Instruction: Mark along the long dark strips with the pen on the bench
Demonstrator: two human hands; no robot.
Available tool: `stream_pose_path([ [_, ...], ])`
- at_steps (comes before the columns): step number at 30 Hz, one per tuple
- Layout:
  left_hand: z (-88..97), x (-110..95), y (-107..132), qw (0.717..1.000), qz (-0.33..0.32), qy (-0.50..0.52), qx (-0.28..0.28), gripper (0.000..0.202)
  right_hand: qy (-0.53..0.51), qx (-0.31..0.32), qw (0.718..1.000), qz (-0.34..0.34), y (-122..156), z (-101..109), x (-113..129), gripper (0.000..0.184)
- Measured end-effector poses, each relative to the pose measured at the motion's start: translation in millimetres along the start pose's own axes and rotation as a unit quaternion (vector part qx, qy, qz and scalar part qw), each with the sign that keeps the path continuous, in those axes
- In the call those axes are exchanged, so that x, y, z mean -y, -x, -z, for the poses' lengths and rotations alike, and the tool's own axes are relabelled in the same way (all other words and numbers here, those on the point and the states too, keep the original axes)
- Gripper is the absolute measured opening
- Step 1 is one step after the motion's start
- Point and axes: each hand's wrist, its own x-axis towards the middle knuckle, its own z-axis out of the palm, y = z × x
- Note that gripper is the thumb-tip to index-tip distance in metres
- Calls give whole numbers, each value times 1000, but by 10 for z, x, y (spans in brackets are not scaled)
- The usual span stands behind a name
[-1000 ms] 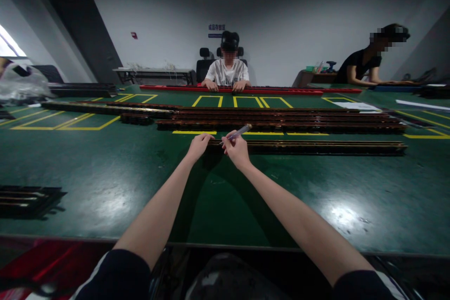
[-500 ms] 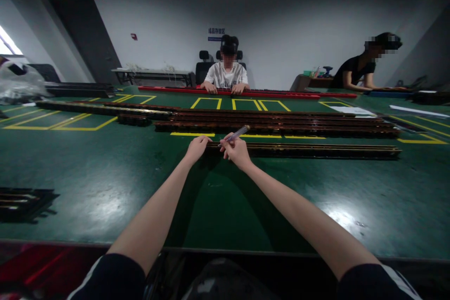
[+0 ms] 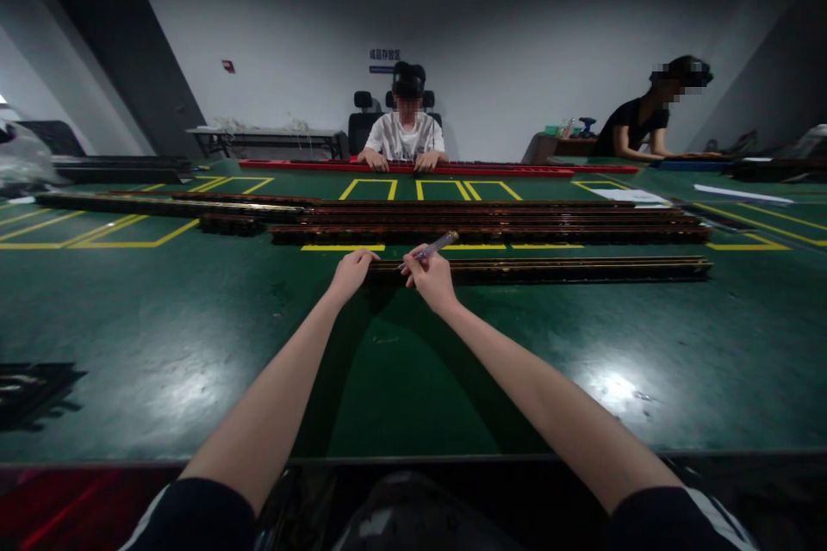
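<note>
Just in front of me on the green table lies a long dark strip (image 3: 568,270) with gold-coloured lines along it. My left hand (image 3: 353,274) grips its left end, fingers curled over the edge. My right hand (image 3: 432,280) pinches a pen (image 3: 434,250) with a clear, pale barrel. The pen slants, its back end up to the right and its tip down at the strip near the left end. Whether the tip touches the strip I cannot tell.
Behind the strip lies a stack of similar long strips (image 3: 491,222). More dark pieces (image 3: 35,392) lie at the near left. Across the table (image 3: 161,310) a co-worker (image 3: 404,138) handles a red bar (image 3: 504,169); another person (image 3: 637,125) leans in at the right. White paper (image 3: 626,195) lies there.
The whole view has turned slightly to the right, so things sit further left in it. Both hands keep their places on the strip and the pen, with hardly any movement.
</note>
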Motion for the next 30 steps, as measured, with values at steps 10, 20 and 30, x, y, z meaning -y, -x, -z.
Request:
stream_pose_path([
  [10,-5,8,-10,1000,0,-11,-2,33,-8,-20,1000,-19,27,2,50,16],
  [20,-9,30,-26,1000,-9,-18,-2,33,-29,-67,997,-2,30,14,2,28],
  [30,4,11,15,1000,-2,-1,5,31,34,-50,998,7,29,41,11,30],
])
